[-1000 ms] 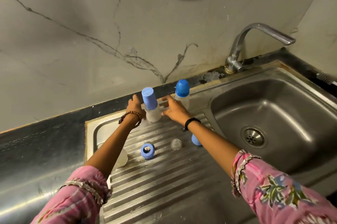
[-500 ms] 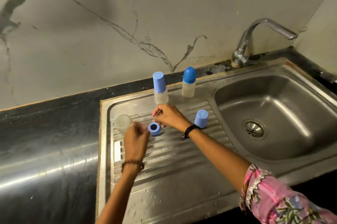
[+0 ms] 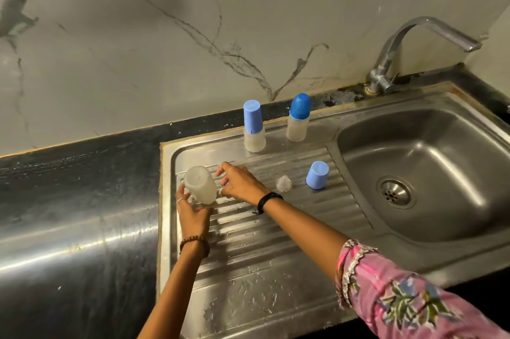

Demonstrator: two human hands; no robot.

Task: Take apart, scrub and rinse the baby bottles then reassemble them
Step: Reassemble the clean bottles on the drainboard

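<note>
Open bottle (image 3: pixel 200 185) held inverted, tilted, by left hand (image 3: pixel 193 214) at drainboard (image 3: pixel 276 242) left edge. Right hand (image 3: pixel 240 184) beside bottle, fingers curled down; what is gripped cannot be told. Nipple (image 3: pixel 283 183), cap (image 3: pixel 317 174) mid-board. Two capped bottles (image 3: pixel 254 129) at back edge.

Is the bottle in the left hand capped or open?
Open. The bottle in the left hand is bare and tilted; a loose blue cap stands on the drainboard.

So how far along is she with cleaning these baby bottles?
Two capped bottles stand assembled behind the draining board. The left hand holds a third, bare bottle; the right hand reaches beside it. Left: its loose teat and blue cap.
</note>
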